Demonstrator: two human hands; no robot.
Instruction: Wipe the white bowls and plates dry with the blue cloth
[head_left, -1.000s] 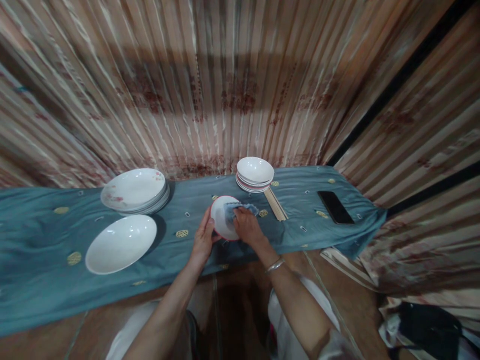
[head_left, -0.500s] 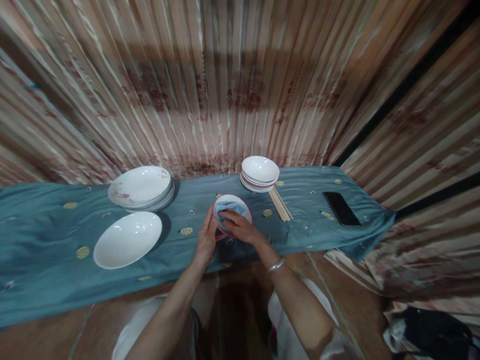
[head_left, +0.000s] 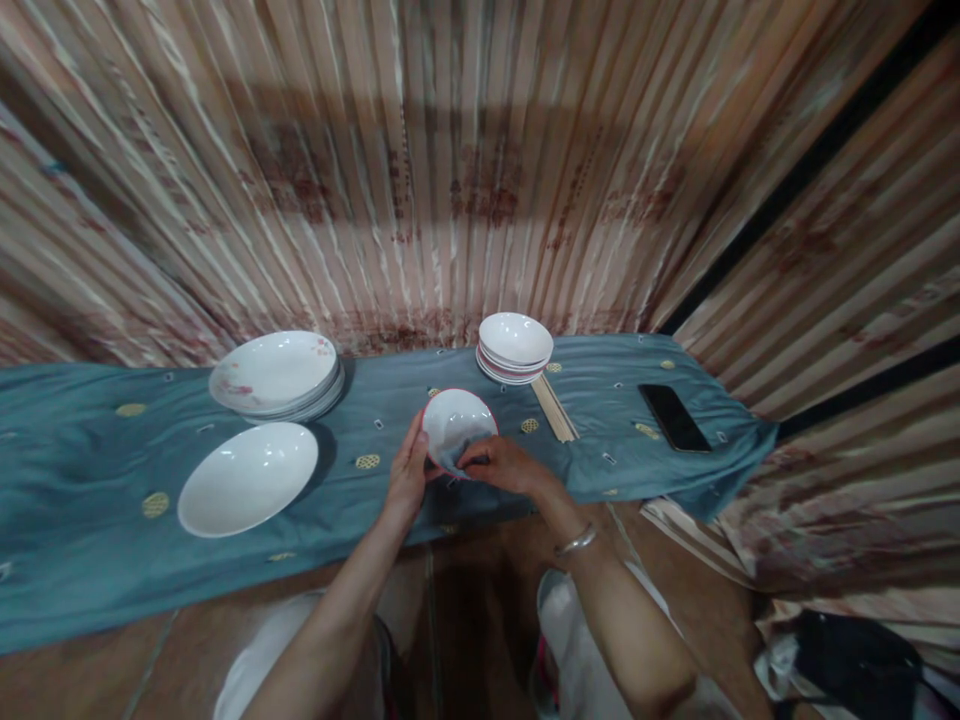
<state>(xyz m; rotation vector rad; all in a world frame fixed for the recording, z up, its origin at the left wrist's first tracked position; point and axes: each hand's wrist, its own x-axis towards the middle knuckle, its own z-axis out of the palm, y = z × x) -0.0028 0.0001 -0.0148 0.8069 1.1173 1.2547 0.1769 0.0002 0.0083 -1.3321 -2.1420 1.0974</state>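
A small white bowl with a red rim is tilted toward me above the front middle of the table. My left hand grips it by its left side, thumb near the rim. At the bowl's near right edge, my right hand has its fingers closed on a bluish-grey cloth, which lies against the lower inside of the bowl. Part of the cloth is hidden under the fingers. A silver bangle is on my right wrist.
Stacked bowls stand behind, with chopsticks beside them. A black phone lies at right. Stacked plates and a single deep white plate are at left on a blue tablecloth. Curtains hang behind.
My right hand has moved from the middle of the bowl down to its near right edge, bringing the cloth along. More of the white inside shows. My left hand still holds the bowl.
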